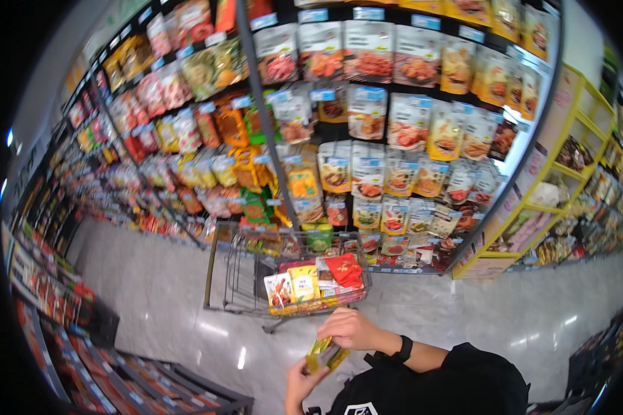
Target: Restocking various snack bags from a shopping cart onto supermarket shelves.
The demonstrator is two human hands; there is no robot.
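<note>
My right hand (345, 329), with a dark band on its wrist, grips the upper end of a yellow and green snack packet (332, 358). The lower end of this packet is pinched in my left hand (303, 378). Just beyond my hands stands a grey wire shopping cart (244, 308). Its basket holds several bags, among them a white packet with a food picture (279, 291), a yellow packet (304, 282) and a red packet (345, 270). A green bag (319, 236) shows at the cart's far side; whether it is inside cannot be told.
Tall racks of hanging snack pouches (368, 57) rise behind the cart. A yellow-edged display shelf (532, 207) stands to the right. Low slanted shelves (135, 381) lie at the lower left. Grey glossy floor (156, 290) shows around the cart.
</note>
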